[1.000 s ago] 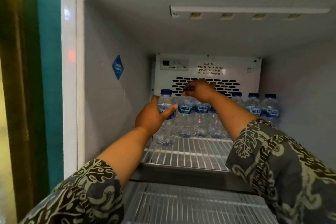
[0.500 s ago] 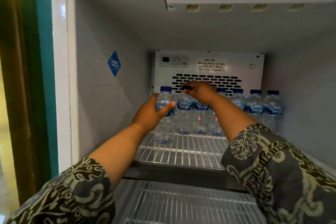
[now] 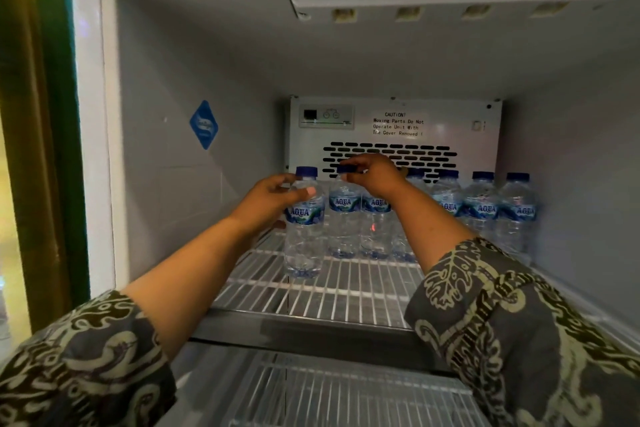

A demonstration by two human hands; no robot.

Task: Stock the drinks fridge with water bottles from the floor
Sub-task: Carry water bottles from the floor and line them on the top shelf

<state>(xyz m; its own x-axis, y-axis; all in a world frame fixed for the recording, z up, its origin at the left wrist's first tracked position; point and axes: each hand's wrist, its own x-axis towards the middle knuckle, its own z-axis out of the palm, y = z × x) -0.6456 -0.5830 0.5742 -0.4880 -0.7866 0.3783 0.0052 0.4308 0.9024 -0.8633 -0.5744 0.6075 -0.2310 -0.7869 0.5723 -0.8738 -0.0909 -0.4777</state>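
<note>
Inside the open fridge, several clear water bottles with blue caps and blue labels stand in a row (image 3: 481,211) at the back of the top wire shelf (image 3: 346,291). My left hand (image 3: 268,199) grips the leftmost bottle (image 3: 304,239) around its upper body, thumb across the front. That bottle stands upright on the shelf, a little forward of the row. My right hand (image 3: 375,173) pinches the blue cap of the second bottle (image 3: 343,218), which stands upright in the row.
The white back panel (image 3: 394,128) with vent slots and a caution label is right behind the bottles. The fridge's left wall (image 3: 194,184) is close to my left hand. A lower wire shelf (image 3: 329,392) lies beneath. The door frame (image 3: 52,149) is at far left.
My left hand has slid up the leftmost bottle, nearer its neck. My right hand stays on the second bottle's cap. The camera has shifted slightly.
</note>
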